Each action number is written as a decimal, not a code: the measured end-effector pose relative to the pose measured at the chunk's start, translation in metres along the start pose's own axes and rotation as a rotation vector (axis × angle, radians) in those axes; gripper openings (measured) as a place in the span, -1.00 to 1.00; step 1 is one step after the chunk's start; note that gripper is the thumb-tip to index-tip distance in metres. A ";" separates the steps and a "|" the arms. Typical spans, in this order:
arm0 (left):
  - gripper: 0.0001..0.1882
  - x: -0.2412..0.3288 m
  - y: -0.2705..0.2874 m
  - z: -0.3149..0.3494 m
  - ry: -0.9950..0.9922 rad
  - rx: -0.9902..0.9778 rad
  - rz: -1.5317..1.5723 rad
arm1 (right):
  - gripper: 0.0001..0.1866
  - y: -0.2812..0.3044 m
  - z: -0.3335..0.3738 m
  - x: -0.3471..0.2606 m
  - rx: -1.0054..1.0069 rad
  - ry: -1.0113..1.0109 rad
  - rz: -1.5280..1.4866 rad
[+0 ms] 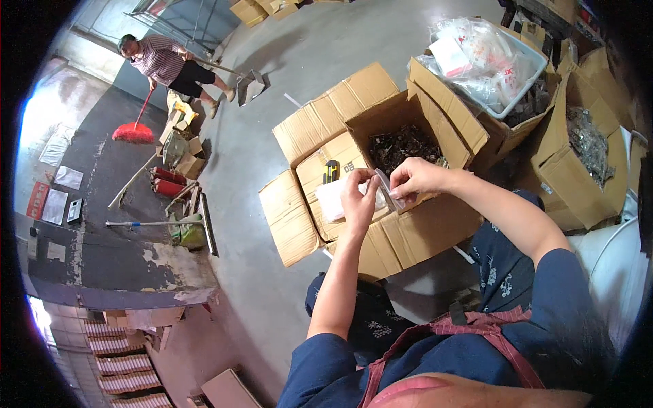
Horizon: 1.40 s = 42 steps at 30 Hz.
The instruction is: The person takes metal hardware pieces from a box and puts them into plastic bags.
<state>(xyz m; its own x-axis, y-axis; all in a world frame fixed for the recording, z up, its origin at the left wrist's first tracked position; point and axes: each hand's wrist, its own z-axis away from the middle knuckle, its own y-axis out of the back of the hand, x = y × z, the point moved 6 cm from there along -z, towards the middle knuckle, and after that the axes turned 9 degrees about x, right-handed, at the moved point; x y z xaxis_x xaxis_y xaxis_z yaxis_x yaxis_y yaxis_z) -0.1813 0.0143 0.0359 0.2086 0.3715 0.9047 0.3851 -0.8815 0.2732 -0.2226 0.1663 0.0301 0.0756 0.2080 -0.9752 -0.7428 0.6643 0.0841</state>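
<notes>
Over an open cardboard box, both my hands are closed on a small clear plastic bag (385, 185). My left hand (359, 196) pinches one side of it, and my right hand (416, 179) grips the other with bent fingers. Whether anything is inside the bag I cannot make out. Beneath my left hand lies a white, semi-clear stack of what look like plastic bags (329, 201). A black-and-yellow handled tool (331, 171) rests just beyond it on the cardboard. Small dark metal pieces (407, 145) fill a carton (449, 136) right behind my hands.
To the right stand a blue-rimmed tub (532, 80) heaped with plastic bags and a carton (568, 178) of small wrapped parts. At the far left, a person (166, 64) holds a red broom (133, 132) and a dustpan (252, 87). A squeegee (207, 224) lies near the wall.
</notes>
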 end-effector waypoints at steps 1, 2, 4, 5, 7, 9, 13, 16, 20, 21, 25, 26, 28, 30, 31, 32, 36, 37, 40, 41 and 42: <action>-0.85 0.004 0.003 0.000 -0.077 0.035 -0.118 | -0.81 -0.001 0.002 -0.002 0.040 -0.033 0.019; -0.84 0.008 0.007 0.000 -0.153 0.072 -0.237 | -0.80 -0.001 0.004 -0.004 0.079 -0.065 0.037; -0.82 0.005 0.015 -0.001 -0.173 0.144 -0.308 | -0.78 0.009 0.004 -0.006 0.223 -0.033 0.079; -0.80 0.002 0.019 -0.002 -0.105 0.142 -0.304 | -0.77 0.017 0.001 -0.002 0.299 -0.053 0.142; -0.76 -0.001 0.020 -0.001 -0.010 0.084 -0.281 | -0.75 0.026 -0.002 0.002 0.348 -0.052 0.179; -0.67 -0.004 0.011 0.001 0.059 -0.019 -0.200 | -0.75 0.028 -0.006 0.007 0.356 -0.033 0.197; -0.59 -0.005 -0.009 0.010 0.195 -0.242 -0.183 | -0.77 0.011 -0.004 -0.002 0.289 0.085 0.297; -0.60 0.000 -0.010 0.011 0.227 -0.281 -0.163 | -0.82 0.003 -0.004 -0.007 0.269 0.122 0.273; -0.59 0.016 0.001 0.007 0.183 -0.238 -0.216 | -0.77 -0.001 -0.003 -0.016 0.207 0.045 0.199; -0.61 0.014 0.003 0.007 0.173 -0.228 -0.191 | -0.82 -0.003 -0.002 -0.015 0.185 0.022 0.133; -0.72 0.020 0.003 0.010 0.230 -0.262 0.025 | -0.78 -0.006 0.003 -0.023 0.104 0.048 0.066; -0.72 0.017 0.003 0.011 0.228 -0.255 0.024 | -0.78 -0.006 0.004 -0.024 0.099 0.051 0.069; -0.76 0.013 -0.002 0.015 0.300 -0.334 0.208 | -0.78 -0.011 0.008 -0.025 0.030 0.026 -0.035; -0.79 0.016 -0.004 0.017 0.377 -0.370 0.295 | -0.79 -0.012 0.012 -0.030 -0.003 0.023 -0.049; -0.79 0.017 -0.004 0.017 0.392 -0.395 0.324 | -0.81 -0.013 0.013 -0.031 -0.019 -0.012 -0.065; -0.80 0.018 -0.005 0.018 0.408 -0.421 0.353 | -0.82 -0.014 0.014 -0.031 -0.035 -0.047 -0.082; -0.83 0.016 -0.005 0.017 0.415 -0.407 0.292 | -0.84 -0.012 0.013 -0.022 -0.046 -0.049 -0.156; -0.87 0.017 -0.005 0.017 0.437 -0.385 0.349 | -0.83 -0.011 0.011 -0.026 -0.028 -0.017 -0.155; -0.91 0.015 -0.005 0.017 0.383 -0.296 0.377 | -0.80 -0.012 0.008 -0.027 0.050 0.021 -0.126; -0.90 0.014 -0.004 0.016 0.370 -0.277 0.363 | -0.81 -0.005 0.009 -0.035 0.228 0.164 0.073; -0.90 0.012 -0.004 0.016 0.371 -0.281 0.365 | -0.80 0.000 0.012 -0.045 0.404 0.307 0.274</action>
<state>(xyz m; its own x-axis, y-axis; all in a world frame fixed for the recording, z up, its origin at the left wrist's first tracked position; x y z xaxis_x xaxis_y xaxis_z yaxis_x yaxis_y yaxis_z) -0.1655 0.0274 0.0407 -0.0652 -0.0523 0.9965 0.0842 -0.9954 -0.0467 -0.2179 0.1659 0.0767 -0.3246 0.2332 -0.9167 -0.3901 0.8498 0.3544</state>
